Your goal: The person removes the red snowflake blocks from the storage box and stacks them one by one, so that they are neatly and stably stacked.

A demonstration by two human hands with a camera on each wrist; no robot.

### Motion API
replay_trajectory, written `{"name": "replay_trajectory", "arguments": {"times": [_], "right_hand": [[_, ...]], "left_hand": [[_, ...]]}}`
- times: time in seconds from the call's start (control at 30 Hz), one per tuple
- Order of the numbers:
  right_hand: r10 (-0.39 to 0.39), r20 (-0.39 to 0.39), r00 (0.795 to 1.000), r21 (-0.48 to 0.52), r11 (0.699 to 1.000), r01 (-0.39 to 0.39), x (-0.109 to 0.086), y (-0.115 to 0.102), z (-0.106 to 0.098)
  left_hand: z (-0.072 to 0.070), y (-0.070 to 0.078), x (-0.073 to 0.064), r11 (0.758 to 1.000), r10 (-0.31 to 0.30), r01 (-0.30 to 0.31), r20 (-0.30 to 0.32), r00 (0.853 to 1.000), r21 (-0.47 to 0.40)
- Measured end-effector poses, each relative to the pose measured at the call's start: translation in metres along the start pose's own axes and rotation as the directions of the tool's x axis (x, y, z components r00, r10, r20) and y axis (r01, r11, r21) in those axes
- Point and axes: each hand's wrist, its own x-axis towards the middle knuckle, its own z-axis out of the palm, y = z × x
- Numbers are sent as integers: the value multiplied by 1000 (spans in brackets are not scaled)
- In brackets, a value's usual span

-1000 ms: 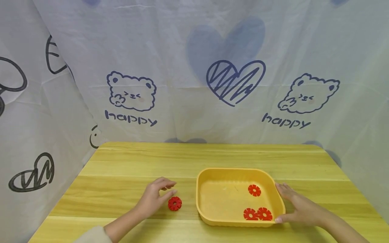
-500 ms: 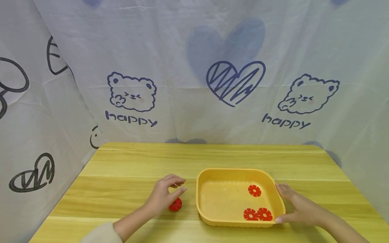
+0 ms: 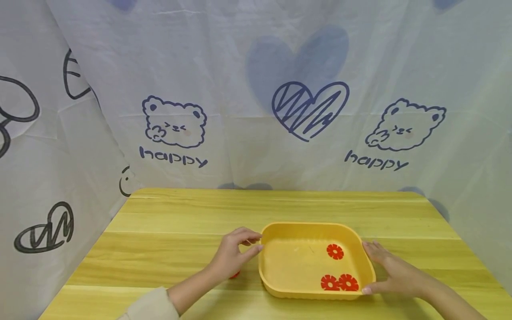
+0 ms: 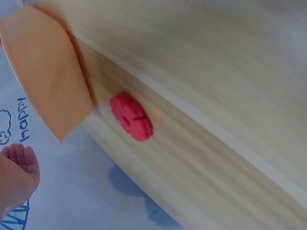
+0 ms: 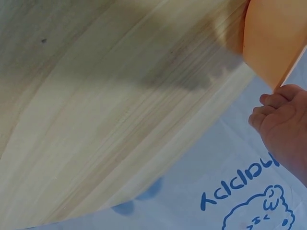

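A yellow rectangular plastic tray with rounded corners stands on the table. My right hand holds its right end, thumb at the near corner and fingers further back along the rim. At the opposite end is my left hand, fingers loosely bent and fingertips right at the left rim; nothing shows between them. Inside the tray lie three red slotted, flower-shaped discs, one disc further back and a pair by the near wall. Another red slotted disc lies flat on the table, mostly hidden under my left hand in the head view.
The wood-grain table extends around the tray on every side. Behind it hangs a pale cloth printed with bears and hearts, and more cloth hangs at the left side.
My left hand has moved right, from beside the loose red disc to the tray's left rim, and now covers most of that disc. The right hand and the tray stay put.
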Motion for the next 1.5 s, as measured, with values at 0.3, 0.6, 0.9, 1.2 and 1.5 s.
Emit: {"name": "replay_trajectory", "arguments": {"times": [0.3, 0.6, 0.9, 1.2, 1.5], "right_hand": [[15, -17, 1000, -68, 998, -16, 0, -4, -3], [12, -20, 1000, -113, 994, -14, -5, -6, -4], [3, -28, 1000, -141, 990, -7, -6, -9, -7], [22, -28, 999, -130, 991, -25, -6, -10, -2], [16, -26, 1000, -135, 991, -19, -4, -8, -1]], "left_hand": [[18, 8, 7, 999, 34, -32, 45, 998, -38], [39, 17, 16, 999, 28, -24, 94, 995, -48], [67, 19, 24, 996, 33, -21, 142, 989, -84], [90, 19, 29, 995, 27, -9, 166, 986, -104], [105, 21, 33, 996, 16, 6, 258, 966, -83]]}}
